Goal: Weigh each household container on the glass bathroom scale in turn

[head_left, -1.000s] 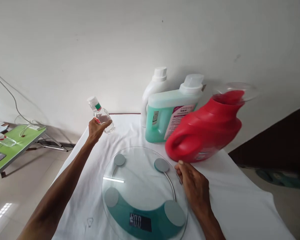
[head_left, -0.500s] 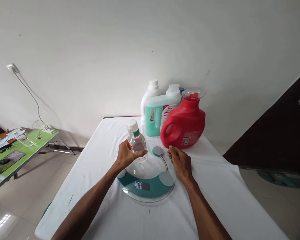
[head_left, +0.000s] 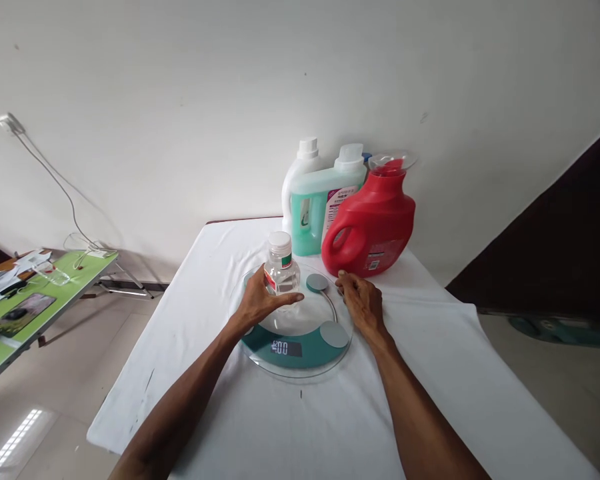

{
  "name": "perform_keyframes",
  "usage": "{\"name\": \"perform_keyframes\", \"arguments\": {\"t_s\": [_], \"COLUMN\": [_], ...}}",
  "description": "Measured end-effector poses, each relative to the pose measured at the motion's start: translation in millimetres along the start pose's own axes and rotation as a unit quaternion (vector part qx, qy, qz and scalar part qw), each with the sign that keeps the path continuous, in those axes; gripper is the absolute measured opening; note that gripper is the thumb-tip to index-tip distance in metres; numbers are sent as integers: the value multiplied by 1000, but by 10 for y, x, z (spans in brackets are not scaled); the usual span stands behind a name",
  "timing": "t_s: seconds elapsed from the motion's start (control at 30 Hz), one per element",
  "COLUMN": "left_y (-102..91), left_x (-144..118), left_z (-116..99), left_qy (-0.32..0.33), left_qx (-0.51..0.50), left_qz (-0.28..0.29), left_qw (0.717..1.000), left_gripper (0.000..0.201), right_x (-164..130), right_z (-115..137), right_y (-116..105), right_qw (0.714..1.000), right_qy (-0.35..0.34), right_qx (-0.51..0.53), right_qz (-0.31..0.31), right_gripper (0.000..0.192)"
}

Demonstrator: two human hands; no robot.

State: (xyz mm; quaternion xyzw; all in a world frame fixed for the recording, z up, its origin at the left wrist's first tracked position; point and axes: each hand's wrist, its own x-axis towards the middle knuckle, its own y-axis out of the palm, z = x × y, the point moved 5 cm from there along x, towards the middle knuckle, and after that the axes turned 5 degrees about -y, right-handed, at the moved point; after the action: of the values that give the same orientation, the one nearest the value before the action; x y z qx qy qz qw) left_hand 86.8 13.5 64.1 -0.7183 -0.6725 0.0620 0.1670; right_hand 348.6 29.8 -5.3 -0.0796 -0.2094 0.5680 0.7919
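Observation:
My left hand grips a small clear bottle with a white cap and a red and green label, held upright on the middle of a round glass scale. The scale has a teal band and a lit display. My right hand rests flat on the white cloth at the scale's right rim, fingers apart, holding nothing.
Behind the scale stand a red detergent jug, a teal detergent bottle and a white bottle against the wall. The white-clothed table drops off at left and right. A green side table with cables stands far left.
My left hand has brought the small bottle from up in the air at the left down onto the scale's glass. The view has pulled back; my right hand stays by the scale's right rim.

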Motion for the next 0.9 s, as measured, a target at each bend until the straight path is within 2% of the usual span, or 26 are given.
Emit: {"name": "perform_keyframes", "arguments": {"t_s": [0.07, 0.13, 0.23, 0.3, 0.33, 0.43, 0.5, 0.63, 0.9], "left_y": [-118, -299, -634, -787, -822, -807, -756, -681, -680], "left_x": [28, 34, -6, -53, -67, -58, -33, -13, -34], "left_z": [26, 85, 290, 480, 578, 818, 899, 889, 853], "left_qy": [43, 80, 69, 31, 12, -25, -36, -28, -28], "left_qx": [-26, -54, -48, -35, -40, -98, -125, -107, -89], "left_qz": [17, 7, -105, -176, -190, -178, -161, -147, -150], "left_qw": [999, 995, 991, 983, 981, 979, 978, 983, 984], "left_gripper": [97, 102, 80, 77, 77, 81, 84, 86, 87], "right_x": [-9, -11, -8, -8, -9, -13, -14, -13, -15], "right_z": [20, 41, 64, 69, 67, 48, 32, 24, 49], "right_y": [2, 1, -3, 0, 2, 14, 18, 21, 13], "right_qw": [1000, 1000, 1000, 1000, 999, 1000, 1000, 999, 999], "right_qy": [7, 7, -1, -8, -10, -13, -12, -12, -6], "right_qx": [5, 4, -14, -26, -29, -25, -21, -32, -45], "right_qz": [5, 6, 8, 12, 13, 14, 11, 16, 23], "right_gripper": [60, 58, 55, 53, 52, 51, 52, 53, 52]}}
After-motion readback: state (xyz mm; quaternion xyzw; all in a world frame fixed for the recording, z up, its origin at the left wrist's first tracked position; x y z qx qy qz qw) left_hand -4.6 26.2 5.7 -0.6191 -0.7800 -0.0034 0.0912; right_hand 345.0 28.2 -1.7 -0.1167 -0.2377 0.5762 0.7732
